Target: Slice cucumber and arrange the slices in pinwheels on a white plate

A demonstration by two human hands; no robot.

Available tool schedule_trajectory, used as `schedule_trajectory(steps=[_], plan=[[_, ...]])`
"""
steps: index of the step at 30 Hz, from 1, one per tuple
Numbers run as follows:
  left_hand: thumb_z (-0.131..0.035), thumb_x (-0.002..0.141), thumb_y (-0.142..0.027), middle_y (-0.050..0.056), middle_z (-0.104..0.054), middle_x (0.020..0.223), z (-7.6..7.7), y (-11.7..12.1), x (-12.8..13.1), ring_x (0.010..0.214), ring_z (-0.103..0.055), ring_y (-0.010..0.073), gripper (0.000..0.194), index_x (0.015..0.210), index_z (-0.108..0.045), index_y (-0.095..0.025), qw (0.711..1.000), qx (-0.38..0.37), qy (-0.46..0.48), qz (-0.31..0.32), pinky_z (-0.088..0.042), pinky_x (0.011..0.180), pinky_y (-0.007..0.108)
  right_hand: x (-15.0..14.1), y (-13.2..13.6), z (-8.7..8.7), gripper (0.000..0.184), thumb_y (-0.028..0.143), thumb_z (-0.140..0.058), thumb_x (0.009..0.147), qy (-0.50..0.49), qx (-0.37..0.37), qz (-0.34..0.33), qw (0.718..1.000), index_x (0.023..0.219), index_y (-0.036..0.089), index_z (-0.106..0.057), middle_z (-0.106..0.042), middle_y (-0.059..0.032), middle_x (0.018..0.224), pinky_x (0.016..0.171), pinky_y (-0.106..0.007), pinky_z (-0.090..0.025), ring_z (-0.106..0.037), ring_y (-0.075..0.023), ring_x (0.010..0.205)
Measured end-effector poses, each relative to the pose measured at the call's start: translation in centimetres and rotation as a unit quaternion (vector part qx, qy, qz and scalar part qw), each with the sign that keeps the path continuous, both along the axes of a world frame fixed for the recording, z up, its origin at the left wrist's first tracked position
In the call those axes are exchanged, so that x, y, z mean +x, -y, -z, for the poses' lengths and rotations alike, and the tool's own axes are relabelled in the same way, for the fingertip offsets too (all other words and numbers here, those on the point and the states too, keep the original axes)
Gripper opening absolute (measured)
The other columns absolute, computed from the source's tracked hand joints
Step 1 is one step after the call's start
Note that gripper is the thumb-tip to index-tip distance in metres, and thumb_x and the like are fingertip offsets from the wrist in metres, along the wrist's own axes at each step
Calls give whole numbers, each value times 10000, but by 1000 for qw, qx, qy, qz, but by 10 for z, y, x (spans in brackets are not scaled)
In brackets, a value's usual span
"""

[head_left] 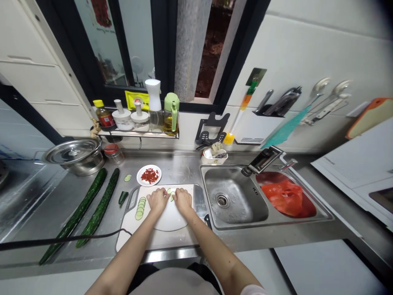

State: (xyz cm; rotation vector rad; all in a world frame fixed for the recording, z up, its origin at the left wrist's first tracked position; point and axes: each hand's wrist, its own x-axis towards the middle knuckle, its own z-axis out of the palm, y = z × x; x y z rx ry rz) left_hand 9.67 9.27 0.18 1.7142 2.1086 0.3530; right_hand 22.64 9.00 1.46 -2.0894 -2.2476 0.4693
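Note:
My left hand (157,200) and my right hand (183,200) are close together over a white plate (170,223) on the cutting board (130,221). Fingers of both are closed in a pinch on thin cucumber slices (172,196) near the plate's far side; the exact grip is partly hidden. To the left on the board, overlapping cucumber slices (140,209) lie in a row. Beside the board are a cucumber end piece (123,198) and a single loose slice (127,178). A small white dish (139,176) with red pieces stands behind the board.
Two long cucumbers (102,207) lie at left, near a lidded steel pot (78,157). A black knife handle (208,221) shows at the board's right. Farther right is the sink (236,196), with a red plastic bag (284,197). A shelf holds an oil bottle (171,114) and jars.

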Motion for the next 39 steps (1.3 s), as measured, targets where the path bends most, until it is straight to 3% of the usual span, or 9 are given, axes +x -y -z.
schedule_trajectory(steps=[10,25,39], plan=[[-535,840,-376,79,-693,963,-4,2,1,947,-603,259,206,805,-657,-214,1000,-4,-2,7,-308,850,391,-4,3,3,200,347,-545,924,4,-10,7,1000,1037,195,-610,-650,-101,1055,815,-305,-377,-562,-227,1054],[-540,838,-395,69,-685,951,3,2,0,945,-601,267,210,801,-657,-225,1000,6,-9,8,-302,854,413,-4,7,5,209,340,-503,943,2,2,12,1000,1047,204,-623,-649,-94,1059,822,-296,-380,-558,-215,1058],[-515,856,-389,72,-685,998,-4,3,1,958,-598,248,227,850,-670,-223,1000,-15,-19,11,-309,858,398,-8,16,15,258,279,-426,963,1,24,-41,999,1096,206,-634,-656,-87,1047,812,-293,-395,-566,-208,1013]])
